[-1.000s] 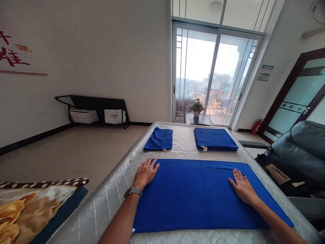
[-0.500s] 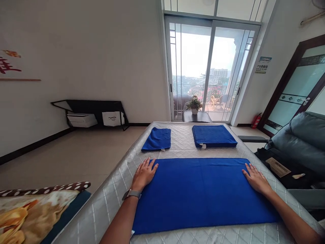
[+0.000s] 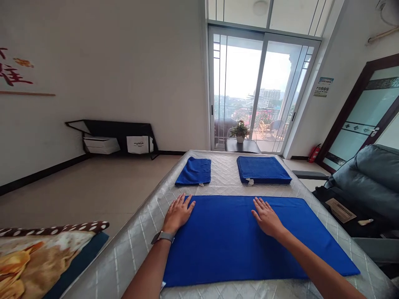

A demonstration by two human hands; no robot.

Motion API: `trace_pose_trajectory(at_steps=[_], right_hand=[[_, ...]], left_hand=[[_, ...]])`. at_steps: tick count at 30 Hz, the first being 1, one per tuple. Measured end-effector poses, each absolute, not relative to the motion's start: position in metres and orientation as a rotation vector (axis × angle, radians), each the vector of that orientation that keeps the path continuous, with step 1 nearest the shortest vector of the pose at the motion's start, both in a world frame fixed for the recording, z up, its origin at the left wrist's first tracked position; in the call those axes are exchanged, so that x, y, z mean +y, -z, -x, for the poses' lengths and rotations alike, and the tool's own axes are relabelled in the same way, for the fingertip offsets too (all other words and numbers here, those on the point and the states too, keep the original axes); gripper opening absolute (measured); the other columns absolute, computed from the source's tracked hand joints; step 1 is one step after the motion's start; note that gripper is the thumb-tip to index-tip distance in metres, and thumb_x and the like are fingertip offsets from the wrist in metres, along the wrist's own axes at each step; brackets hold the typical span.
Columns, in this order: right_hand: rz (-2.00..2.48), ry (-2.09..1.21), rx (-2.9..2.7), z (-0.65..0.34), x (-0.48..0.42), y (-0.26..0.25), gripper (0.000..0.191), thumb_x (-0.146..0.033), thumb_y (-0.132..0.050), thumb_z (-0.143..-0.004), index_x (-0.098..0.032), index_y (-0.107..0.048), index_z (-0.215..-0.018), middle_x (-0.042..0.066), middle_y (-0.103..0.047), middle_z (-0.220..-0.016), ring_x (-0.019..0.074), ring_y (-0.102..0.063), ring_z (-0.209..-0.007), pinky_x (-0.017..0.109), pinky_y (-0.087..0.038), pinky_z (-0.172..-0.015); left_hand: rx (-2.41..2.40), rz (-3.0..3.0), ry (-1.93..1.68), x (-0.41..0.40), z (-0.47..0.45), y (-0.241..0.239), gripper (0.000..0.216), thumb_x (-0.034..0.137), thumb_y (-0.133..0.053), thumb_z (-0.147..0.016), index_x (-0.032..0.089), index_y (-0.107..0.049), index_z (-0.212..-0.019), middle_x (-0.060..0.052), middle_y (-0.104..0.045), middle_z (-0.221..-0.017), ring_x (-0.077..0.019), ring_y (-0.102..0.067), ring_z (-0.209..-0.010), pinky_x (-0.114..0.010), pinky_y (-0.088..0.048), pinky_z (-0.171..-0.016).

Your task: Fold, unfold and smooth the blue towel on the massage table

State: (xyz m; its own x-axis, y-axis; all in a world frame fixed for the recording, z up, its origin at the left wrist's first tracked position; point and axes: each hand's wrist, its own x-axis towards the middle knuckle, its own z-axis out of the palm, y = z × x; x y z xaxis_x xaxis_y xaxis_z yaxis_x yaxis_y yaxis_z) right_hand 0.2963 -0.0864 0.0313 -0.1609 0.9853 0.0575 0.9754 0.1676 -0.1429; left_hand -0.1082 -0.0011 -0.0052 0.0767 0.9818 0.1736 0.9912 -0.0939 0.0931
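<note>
A blue towel (image 3: 218, 245) lies spread flat on the pale quilted mattress (image 3: 140, 232). At its far left corner rests my left hand (image 3: 178, 214), palm down with fingers apart, a watch on the wrist. My right hand (image 3: 266, 216) lies flat near the middle of the towel's far half, fingers stretched out. Beyond the towel, a single folded blue cloth (image 3: 195, 171) sits on the left. To its right is a neat stack of folded blue towels (image 3: 263, 169) with a white tag at the front edge.
A patterned blanket (image 3: 46, 257) is at the lower left. On the right stands a dark armchair (image 3: 370, 178) with a cardboard piece (image 3: 340, 209) on it. Past the mattress are a potted plant (image 3: 240, 131) on a chair and sliding glass doors (image 3: 237, 83).
My right hand has moved left from the towel's far right corner to nearer its middle. My left hand stays at the far left corner. The view has shifted slightly.
</note>
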Motion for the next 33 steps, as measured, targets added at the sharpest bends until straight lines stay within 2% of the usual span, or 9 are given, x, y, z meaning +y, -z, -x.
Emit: trace_pose_trajectory(at_steps=[5,9,19,26,33], right_hand=[[1.674,-0.368,-2.439,-0.204,-0.077,-0.040,0.075,-0.058,-0.016,-0.103,-0.012,-0.022,-0.162,0.008,-0.019,-0.168,0.0204,-0.012,-0.156,0.039,-0.009,-0.126],[1.729,-0.404,-2.440,-0.199,-0.067,-0.036,0.076,-0.059,-0.012,-0.103,-0.013,-0.017,-0.163,0.007,-0.014,-0.169,0.0205,-0.008,-0.156,0.040,-0.005,-0.127],[2.052,-0.171,-2.269,-0.320,-0.063,-0.016,0.079,-0.062,-0.010,-0.102,-0.013,-0.022,-0.162,0.006,-0.019,-0.169,0.0199,-0.012,-0.156,0.039,-0.008,-0.127],[2.263,-0.020,-2.104,-0.431,-0.071,0.003,0.075,-0.056,-0.014,-0.102,-0.011,-0.025,-0.161,0.008,-0.024,-0.168,0.0220,-0.015,-0.155,0.043,-0.013,-0.126],[2.491,-0.004,-1.845,-0.512,-0.076,0.010,0.074,-0.048,-0.013,-0.102,-0.003,-0.025,-0.160,0.013,-0.024,-0.167,0.0234,-0.018,-0.155,0.044,-0.017,-0.126]], left_hand=[[-2.055,2.267,0.266,-0.002,0.108,0.006,0.058,0.045,-0.032,-0.104,0.021,-0.039,-0.156,-0.012,-0.034,-0.164,-0.0264,-0.030,-0.152,-0.044,-0.022,-0.123],[-2.084,2.254,0.293,-0.002,0.107,0.005,0.059,0.049,-0.031,-0.104,0.022,-0.039,-0.156,-0.012,-0.035,-0.164,-0.0268,-0.031,-0.152,-0.045,-0.023,-0.123],[-2.021,2.254,0.334,-0.001,0.110,0.009,0.059,0.050,-0.028,-0.104,0.021,-0.043,-0.154,-0.011,-0.044,-0.160,-0.0266,-0.035,-0.150,-0.046,-0.025,-0.122],[-2.027,2.238,0.294,0.002,0.111,0.014,0.057,0.045,-0.036,-0.103,0.021,-0.041,-0.155,-0.012,-0.037,-0.163,-0.0272,-0.034,-0.151,-0.046,-0.026,-0.122],[-2.023,2.244,0.269,0.003,0.112,0.014,0.057,0.045,-0.034,-0.103,0.022,-0.041,-0.155,-0.012,-0.037,-0.163,-0.0262,-0.032,-0.151,-0.045,-0.025,-0.122]])
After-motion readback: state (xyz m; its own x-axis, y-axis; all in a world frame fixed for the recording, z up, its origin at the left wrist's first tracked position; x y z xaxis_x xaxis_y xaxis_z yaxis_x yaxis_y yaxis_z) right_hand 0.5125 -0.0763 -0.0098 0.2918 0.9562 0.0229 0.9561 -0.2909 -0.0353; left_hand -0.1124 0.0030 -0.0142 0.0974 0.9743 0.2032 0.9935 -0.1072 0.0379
